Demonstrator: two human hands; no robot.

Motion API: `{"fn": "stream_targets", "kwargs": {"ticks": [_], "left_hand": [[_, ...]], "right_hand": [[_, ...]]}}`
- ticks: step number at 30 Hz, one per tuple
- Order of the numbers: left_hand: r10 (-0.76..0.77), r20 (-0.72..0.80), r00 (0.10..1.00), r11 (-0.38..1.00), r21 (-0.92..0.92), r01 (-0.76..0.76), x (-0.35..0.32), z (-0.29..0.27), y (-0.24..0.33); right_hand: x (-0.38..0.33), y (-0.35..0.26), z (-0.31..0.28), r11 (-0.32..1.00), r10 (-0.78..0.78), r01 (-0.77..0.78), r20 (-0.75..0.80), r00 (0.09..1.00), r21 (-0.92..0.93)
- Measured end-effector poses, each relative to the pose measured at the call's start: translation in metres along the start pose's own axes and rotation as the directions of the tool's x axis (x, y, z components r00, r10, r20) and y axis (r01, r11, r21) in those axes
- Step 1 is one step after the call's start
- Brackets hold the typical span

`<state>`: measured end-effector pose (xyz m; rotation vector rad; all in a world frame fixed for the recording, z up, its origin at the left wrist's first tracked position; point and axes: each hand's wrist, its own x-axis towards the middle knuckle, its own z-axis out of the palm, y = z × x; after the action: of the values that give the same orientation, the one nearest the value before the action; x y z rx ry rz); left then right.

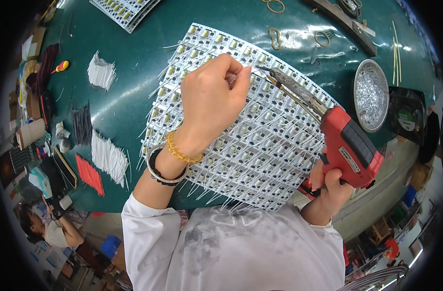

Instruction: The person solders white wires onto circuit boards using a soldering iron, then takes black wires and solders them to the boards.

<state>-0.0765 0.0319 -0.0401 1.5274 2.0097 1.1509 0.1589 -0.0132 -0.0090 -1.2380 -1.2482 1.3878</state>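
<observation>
2 hands: left hand (212, 99), right hand (328, 186). 1 red soldering gun (350, 145). 2 LED board panels: big panel (260, 150), 2nd panel (124, 12) at top edge. 4 wire bundles: 2 white, 1 black (82, 125), 1 red (89, 174). 3 rubber bands. 1 round metal dish (371, 94). 1 small screwdriver (60, 67).

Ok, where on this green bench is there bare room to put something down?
Bare green mat lies between the top white wire bundle and the LED panel, and above the panel toward the rubber bands. The left edge by the black wires and red wires is crowded.
</observation>
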Motion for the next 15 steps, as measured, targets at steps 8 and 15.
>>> {"fn": "stream_targets", "kwargs": {"ticks": [8,15], "left_hand": [[0.049,-0.034,0.998,0.999,0.023,-0.048,-0.001,0.002,0.0],[0.055,-0.043,0.998,0.998,0.018,-0.054,-0.002,0.002,0.0]], "right_hand": [[-0.004,0.003,-0.013,0.995,0.085,-0.088,0.069,0.994,0.055],[-0.004,0.003,-0.011,0.993,-0.022,0.015,0.06,0.998,0.12]]}}
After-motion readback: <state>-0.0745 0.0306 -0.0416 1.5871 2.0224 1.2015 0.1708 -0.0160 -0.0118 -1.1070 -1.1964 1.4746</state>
